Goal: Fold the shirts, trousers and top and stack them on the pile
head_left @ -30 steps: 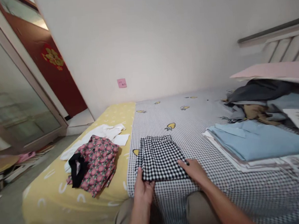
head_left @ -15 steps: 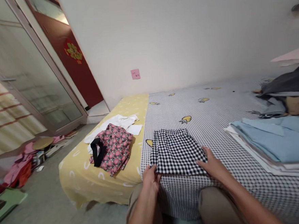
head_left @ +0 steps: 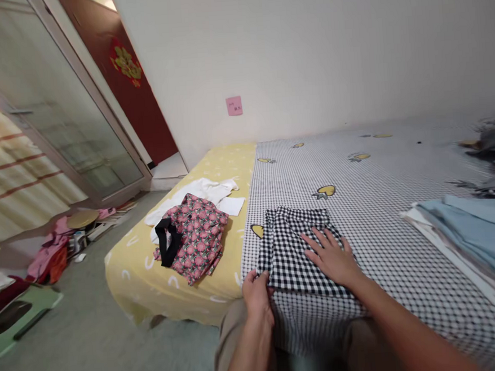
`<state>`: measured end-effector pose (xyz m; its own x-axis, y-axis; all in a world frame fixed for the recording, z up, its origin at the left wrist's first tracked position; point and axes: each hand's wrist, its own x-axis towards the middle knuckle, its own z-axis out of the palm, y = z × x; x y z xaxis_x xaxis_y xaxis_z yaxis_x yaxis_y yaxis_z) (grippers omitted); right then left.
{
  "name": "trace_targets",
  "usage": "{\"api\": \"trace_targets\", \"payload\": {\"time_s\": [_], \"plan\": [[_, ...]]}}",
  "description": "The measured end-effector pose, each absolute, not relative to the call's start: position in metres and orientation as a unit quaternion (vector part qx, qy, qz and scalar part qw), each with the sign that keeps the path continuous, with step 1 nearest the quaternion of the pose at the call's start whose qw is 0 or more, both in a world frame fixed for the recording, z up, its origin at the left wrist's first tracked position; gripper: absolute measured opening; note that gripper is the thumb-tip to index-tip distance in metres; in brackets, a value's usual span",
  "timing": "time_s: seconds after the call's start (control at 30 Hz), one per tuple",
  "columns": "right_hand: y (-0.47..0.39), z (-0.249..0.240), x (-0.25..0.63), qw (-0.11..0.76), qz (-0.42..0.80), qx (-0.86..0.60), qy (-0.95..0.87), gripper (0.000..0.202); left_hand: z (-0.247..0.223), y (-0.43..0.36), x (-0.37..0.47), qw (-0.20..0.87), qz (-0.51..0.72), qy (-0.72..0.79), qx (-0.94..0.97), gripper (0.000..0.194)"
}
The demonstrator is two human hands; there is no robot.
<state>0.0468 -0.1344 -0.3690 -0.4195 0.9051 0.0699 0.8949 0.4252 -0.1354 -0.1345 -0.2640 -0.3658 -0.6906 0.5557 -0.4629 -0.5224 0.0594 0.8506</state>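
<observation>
Black-and-white gingham shorts (head_left: pixel 292 253) lie flat at the bed's front edge, waistband toward the wall; they may be a short skirt, as the leg split is hard to make out. My left hand (head_left: pixel 257 292) pinches their lower left corner between thumb and fingers. Spread flat on the cloth, right of its middle, is my right hand (head_left: pixel 332 257), palm down with fingers apart. The checked bedsheet (head_left: pixel 373 233) with yellow pineapple prints runs beneath.
Left, on a yellow sheet (head_left: pixel 127 278), a pink floral garment (head_left: pixel 202 234) with a black band (head_left: pixel 164 242) lies by white clothing (head_left: pixel 201 187). Folded light-blue clothes (head_left: pixel 479 231) are stacked at right, dark clothes (head_left: pixel 494 145) behind. A green stool (head_left: pixel 39 304) stands on the floor.
My right hand has let go of the lower right corner and moved up and inward to lie flat on the gingham cloth. My left hand keeps its corner. The view has turned slightly left.
</observation>
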Motion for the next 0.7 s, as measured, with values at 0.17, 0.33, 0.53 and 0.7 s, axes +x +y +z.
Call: {"api": "trace_targets", "payload": {"time_s": [0.17, 0.33, 0.53, 0.7], "plan": [[-0.132, -0.375, 0.050, 0.063, 0.023, -0.532, -0.844, 0.058, -0.364, -0.272, -0.137, 0.342, 0.708, 0.616, 0.042, 0.038], [-0.132, -0.374, 0.049, 0.055, 0.024, -0.537, -0.841, 0.058, -0.361, -0.291, -0.162, 0.198, 0.697, 0.670, 0.161, 0.035], [-0.132, -0.377, 0.050, 0.069, 0.020, -0.536, -0.841, 0.058, -0.369, -0.309, -0.175, 0.130, 0.523, 0.731, 0.418, 0.038], [-0.134, -0.370, 0.048, 0.055, 0.014, -0.542, -0.838, 0.056, -0.372, -0.310, -0.161, 0.135, 0.465, 0.751, 0.449, 0.042]]}}
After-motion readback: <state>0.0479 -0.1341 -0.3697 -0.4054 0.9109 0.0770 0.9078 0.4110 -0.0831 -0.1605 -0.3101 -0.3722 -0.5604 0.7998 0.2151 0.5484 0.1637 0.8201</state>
